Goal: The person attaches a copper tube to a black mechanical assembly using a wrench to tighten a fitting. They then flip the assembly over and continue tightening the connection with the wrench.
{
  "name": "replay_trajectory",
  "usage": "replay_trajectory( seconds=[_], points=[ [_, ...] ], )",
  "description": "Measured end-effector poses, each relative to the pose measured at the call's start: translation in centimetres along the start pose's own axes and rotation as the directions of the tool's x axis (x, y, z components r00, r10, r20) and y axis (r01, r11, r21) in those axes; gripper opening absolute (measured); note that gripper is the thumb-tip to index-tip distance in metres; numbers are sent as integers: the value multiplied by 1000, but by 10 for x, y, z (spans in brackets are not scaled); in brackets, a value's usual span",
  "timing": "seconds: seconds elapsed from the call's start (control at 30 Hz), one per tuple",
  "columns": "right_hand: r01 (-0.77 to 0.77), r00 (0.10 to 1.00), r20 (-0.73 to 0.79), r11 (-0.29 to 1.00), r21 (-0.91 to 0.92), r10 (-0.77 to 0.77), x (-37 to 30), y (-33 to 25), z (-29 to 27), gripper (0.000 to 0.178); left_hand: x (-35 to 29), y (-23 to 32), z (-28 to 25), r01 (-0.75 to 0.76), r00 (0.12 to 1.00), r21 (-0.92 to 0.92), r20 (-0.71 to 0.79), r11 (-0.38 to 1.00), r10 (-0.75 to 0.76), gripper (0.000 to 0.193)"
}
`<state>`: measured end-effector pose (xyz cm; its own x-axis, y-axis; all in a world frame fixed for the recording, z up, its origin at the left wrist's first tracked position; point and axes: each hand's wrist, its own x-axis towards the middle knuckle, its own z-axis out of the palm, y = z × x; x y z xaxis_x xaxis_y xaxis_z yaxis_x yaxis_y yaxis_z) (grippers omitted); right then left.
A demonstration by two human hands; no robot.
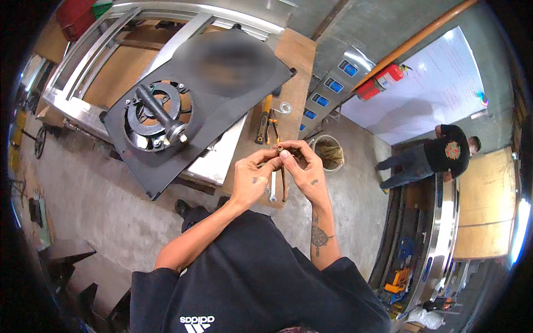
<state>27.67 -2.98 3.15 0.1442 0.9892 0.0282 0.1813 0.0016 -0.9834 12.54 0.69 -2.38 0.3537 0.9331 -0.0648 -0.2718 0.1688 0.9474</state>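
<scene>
Concrete floor (352,194) borders the brown tabletop (300,61), left hand (251,175) and right hand (305,175) pinching a brassy fitting (280,147).

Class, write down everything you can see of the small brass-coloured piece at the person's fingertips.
The small brass-coloured piece looks metallic, with a roundish end showing at the top of the grip and what seems to be a dark opening in it. The left hand and right hand pinch it between their fingertips, held up over the near part of the brown board. Fingers cover most of it, so its full shape and length cannot be told.
</scene>
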Motion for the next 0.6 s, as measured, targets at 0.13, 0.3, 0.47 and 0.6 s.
replay_trajectory(
  seconds=[0.13,0.3,0.47,0.6],
  points=[
    [8,999,33,1000,-11,-8,6,1,8,28,-4,1,-5,12,998,-31,-55,999,-14,26],
    [18,996,82,999,-32,-15,12,-1,19,27,-10,2,-13,15,993,-72,-112,997,-23,25],
    [5,984,180,997,-79,9,21,-7,43,29,-20,6,-30,-12,982,-133,-191,991,-14,27],
    [-72,949,294,987,-146,112,34,-11,83,32,-41,16,-57,-100,967,-230,-252,968,40,29]
  ],
)
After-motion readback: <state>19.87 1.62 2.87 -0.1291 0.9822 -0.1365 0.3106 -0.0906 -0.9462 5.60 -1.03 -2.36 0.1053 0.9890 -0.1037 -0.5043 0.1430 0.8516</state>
